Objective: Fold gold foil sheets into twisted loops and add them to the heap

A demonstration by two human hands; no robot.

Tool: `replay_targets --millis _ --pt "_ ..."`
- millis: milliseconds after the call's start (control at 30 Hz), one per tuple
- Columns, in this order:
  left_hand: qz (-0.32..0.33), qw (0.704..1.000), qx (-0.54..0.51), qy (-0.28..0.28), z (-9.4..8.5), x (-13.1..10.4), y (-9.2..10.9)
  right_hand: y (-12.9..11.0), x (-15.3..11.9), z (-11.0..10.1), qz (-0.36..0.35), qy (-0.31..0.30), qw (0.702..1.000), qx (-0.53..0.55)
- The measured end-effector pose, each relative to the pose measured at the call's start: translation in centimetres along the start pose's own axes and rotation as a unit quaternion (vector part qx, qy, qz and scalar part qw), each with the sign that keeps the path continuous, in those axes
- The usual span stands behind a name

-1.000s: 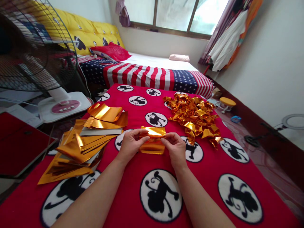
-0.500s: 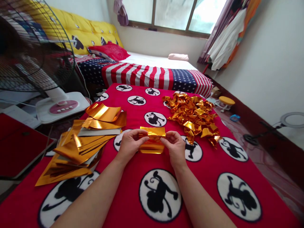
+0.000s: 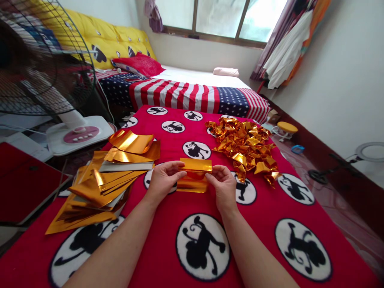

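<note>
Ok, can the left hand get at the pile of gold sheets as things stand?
Probably, if it lets go: the left hand pinches one end of the folded paper, but the pile of gold sheets lies to its left, with only patterned cloth showing between.

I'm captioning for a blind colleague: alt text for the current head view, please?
A person's left hand and right hand pinch a gold foil sheet by its sides, over a red cloth with monkey figures. A loose pile of gold sheets lies to the left, a heap of folded gold pieces to the right; a bed stands beyond.
</note>
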State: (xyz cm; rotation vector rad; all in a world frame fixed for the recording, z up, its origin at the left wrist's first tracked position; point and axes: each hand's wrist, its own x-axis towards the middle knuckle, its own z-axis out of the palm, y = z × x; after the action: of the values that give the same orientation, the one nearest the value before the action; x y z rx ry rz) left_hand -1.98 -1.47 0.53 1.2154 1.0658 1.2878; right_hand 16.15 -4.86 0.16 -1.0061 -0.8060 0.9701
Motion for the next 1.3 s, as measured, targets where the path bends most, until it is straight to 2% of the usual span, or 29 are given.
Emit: replay_targets --millis 933,1300 --pt "-0.016 0.999 -0.034 -0.011 -0.15 0.06 -0.09 -0.15 -0.05 -0.06 -0.036 -0.015 0.999 -0.019" --pt "0.003 1.000 0.007 -0.019 -0.07 -0.04 0.31 -0.36 -0.14 -0.20 -0.035 0.002 0.998 -0.049"
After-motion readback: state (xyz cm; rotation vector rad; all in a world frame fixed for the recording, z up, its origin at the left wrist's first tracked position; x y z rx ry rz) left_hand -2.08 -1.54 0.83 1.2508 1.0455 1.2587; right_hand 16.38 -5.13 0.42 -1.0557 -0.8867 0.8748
